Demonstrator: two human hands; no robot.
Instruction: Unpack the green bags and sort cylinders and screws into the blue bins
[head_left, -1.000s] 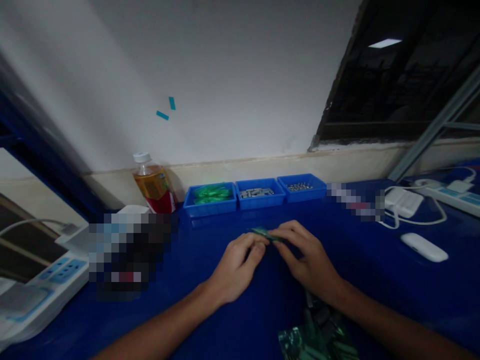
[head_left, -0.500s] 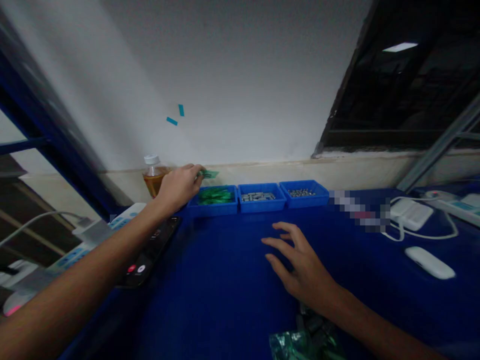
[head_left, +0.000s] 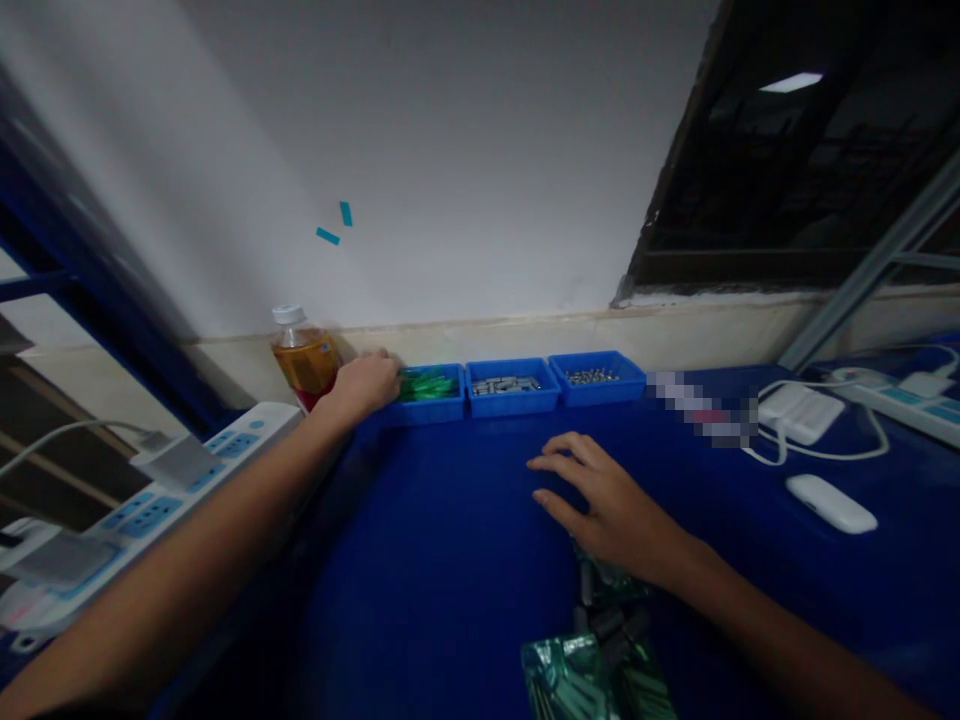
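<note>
My left hand (head_left: pixel 367 382) reaches to the left end of a blue tray (head_left: pixel 431 408) of green plastic packets (head_left: pixel 429 384). Its fingers curl downward there and their tips are hidden, so any packet in them does not show. Over the table my right hand (head_left: pixel 600 495) hovers with fingers apart and nothing in them. Below it lies a pile of clear greenish bags (head_left: pixel 570 675) with dark and metallic pieces inside, partly covered by the hand.
Two more blue trays hold grey metal pieces (head_left: pixel 506 384) and small shiny parts (head_left: pixel 592 376). A drink bottle (head_left: pixel 304 350) and a power strip (head_left: pixel 150 515) stand left. On the right are a white case (head_left: pixel 831 503) and a charger with cable (head_left: pixel 801 413).
My left hand has dropped toward the tray; the green packet that it held above the tray no longer shows. My right hand stays open, its fingers slightly closer together. The view has shifted slightly.
</note>
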